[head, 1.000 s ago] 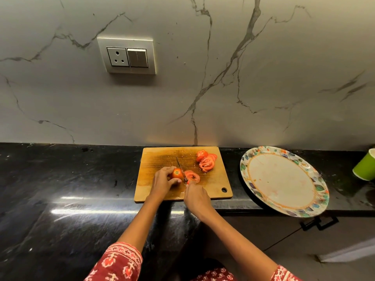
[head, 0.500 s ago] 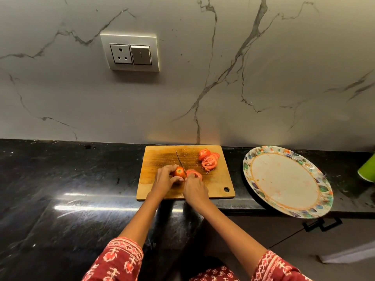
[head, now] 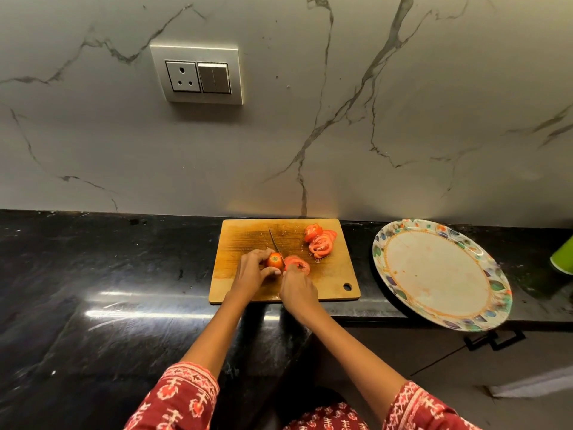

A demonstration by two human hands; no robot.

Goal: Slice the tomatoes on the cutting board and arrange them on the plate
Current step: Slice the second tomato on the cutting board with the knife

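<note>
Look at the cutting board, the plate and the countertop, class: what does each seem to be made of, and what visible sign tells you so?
Cutting board: wood or bamboo, matte; tan surface with darker worn streaks.
Plate: glossy, printed leaf rim; melamine or glazed ceramic, can't tell which.
Countertop: polished dark stone, probably granite; mottled veining and sharp light reflections.
</note>
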